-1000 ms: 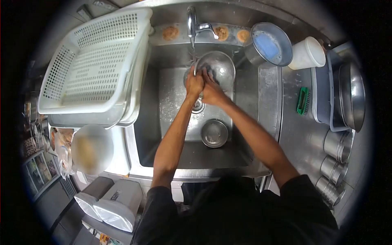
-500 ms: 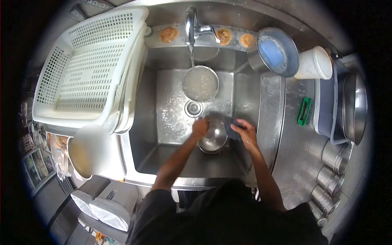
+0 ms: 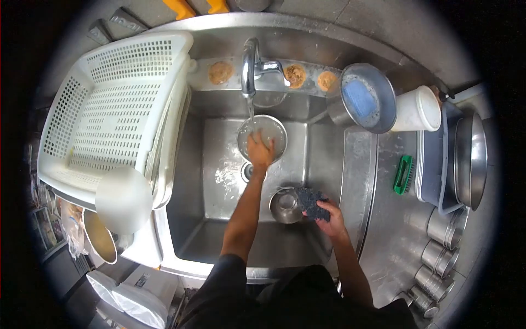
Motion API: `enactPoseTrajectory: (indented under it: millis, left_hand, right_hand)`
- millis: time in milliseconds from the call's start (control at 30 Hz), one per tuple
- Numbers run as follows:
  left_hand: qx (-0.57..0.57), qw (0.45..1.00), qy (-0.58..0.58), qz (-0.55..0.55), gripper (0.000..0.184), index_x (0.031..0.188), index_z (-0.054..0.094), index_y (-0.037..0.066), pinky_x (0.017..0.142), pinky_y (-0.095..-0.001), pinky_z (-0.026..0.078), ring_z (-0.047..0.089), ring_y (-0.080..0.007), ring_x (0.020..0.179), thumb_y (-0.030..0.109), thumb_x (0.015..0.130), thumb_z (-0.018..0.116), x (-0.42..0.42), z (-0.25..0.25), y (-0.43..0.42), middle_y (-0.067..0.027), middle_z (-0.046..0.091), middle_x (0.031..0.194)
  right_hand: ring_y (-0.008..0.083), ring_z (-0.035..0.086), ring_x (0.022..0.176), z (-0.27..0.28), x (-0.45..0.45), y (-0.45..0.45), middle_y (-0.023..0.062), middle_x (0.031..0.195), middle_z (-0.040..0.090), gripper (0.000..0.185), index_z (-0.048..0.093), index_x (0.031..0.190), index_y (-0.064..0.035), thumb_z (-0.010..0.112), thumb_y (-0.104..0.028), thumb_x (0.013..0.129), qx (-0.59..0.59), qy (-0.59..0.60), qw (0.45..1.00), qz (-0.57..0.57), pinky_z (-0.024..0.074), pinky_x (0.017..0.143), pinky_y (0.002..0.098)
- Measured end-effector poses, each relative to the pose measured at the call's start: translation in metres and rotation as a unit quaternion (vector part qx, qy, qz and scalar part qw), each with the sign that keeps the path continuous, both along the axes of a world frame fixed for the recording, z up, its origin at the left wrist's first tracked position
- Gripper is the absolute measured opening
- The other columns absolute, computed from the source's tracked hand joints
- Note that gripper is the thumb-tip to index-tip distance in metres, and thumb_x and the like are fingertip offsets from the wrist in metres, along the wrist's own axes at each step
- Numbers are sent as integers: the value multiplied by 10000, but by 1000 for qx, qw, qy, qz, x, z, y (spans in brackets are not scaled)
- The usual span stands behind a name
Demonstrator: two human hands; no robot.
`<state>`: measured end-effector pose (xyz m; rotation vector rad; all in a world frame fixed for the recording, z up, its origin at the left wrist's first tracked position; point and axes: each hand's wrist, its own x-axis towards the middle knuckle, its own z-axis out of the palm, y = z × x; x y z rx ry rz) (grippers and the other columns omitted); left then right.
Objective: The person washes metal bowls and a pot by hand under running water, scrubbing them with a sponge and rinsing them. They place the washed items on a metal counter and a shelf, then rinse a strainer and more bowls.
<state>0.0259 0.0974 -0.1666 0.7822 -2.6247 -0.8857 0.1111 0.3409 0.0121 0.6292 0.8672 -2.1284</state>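
Note:
My left hand [image 3: 260, 149] reaches into a round metal bowl [image 3: 280, 140] beneath the running tap [image 3: 249, 66]. Its fingers are spread, with nothing seen in them. Water falls into this bowl beside the fingers. In my right hand [image 3: 332, 220] is a dark scouring pad [image 3: 311, 203], gripped between thumb and fingers. Just left of the pad, a second metal bowl [image 3: 278, 207] rests in the sink [image 3: 222, 186]; the pad hides part of its right side.
White perforated baskets [image 3: 112, 118] are stacked at the left. Beyond the sink's right edge stand a metal pot [image 3: 385, 109] with a blue cloth inside, a white tub [image 3: 416, 112], a green brush [image 3: 404, 174], grey bins [image 3: 435, 159] and several metal containers [image 3: 442, 226].
My left hand has let go of the lower bowl and moved forward into the bowl under the tap. My right hand still holds the scouring pad. The camera view has tilted upward.

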Motion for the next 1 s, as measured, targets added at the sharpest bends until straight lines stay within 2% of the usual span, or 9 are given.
enactPoseTrajectory:
  millis: [67,200,267,333,400,667,767,933,1000]
  left_hand:
    - [-32,996,-81,8,712,1403,403,50,1016,-494,372,369,-406,1291,499,871,552,-21,-55,-20,-253,402,1370]
    - [-99,950,-270,-121,922,1417,388,13,1066,-466,333,291,-354,1376,699,809,496,-27,-57,-28,-216,353,1461]
    - [462,810,-357,-56,973,1373,443,-16,1070,-423,341,442,-340,1284,765,794,465,-32,-63,-52,-241,493,1346]
    - [364,884,-251,-155,895,1258,546,-40,932,-449,467,626,-368,1036,731,809,478,-8,-82,-31,-255,650,1088]
    - [42,904,-259,-337,606,1173,593,-5,866,-487,495,627,-401,1019,520,883,504,14,-68,-16,-272,655,1033]
    - [39,977,-77,-194,294,923,634,39,725,-435,523,674,-336,752,295,946,492,18,-6,-54,-192,679,834]
    - [284,954,75,63,355,795,613,35,606,-346,452,532,-155,604,356,943,580,6,32,-69,-50,587,645]
    - [488,857,138,92,451,781,596,-10,559,-357,397,420,-132,605,373,993,489,-6,125,-68,-27,538,609]
    - [534,819,144,152,421,854,672,31,545,-274,391,488,-76,671,393,985,501,-8,138,-74,6,556,733]
  right_hand:
    - [343,619,1050,-35,15,21,191,1184,575,342,542,1206,28,555,28,865,208,151,959,115,553,872,440]
    - [330,617,1062,-20,11,18,186,1257,531,384,517,1248,16,561,17,866,9,6,1000,-20,539,903,433]
    - [320,612,1072,-35,19,22,194,1209,569,377,512,1241,47,549,-41,876,116,187,975,37,540,893,446]
    - [317,609,1078,-17,8,8,199,1177,595,382,507,1238,64,534,-83,886,81,148,985,15,539,880,455]
    - [318,607,1081,-6,2,-2,201,1161,609,388,505,1237,71,524,-106,892,14,35,999,-23,539,871,460]
    - [299,568,1154,-6,-80,-38,164,1240,577,415,466,1325,30,520,-90,931,159,166,973,-9,461,986,432]
    - [285,546,1194,20,-120,-85,141,1284,578,371,514,1315,-34,469,-69,949,389,499,772,64,413,1029,363]
    - [354,471,1249,-15,-115,-172,194,1365,480,447,510,1299,-12,516,-50,854,406,795,407,193,354,1079,400]
    - [342,526,1182,3,-114,-188,196,1272,551,420,522,1285,-33,519,-84,868,394,812,410,135,416,1010,388]
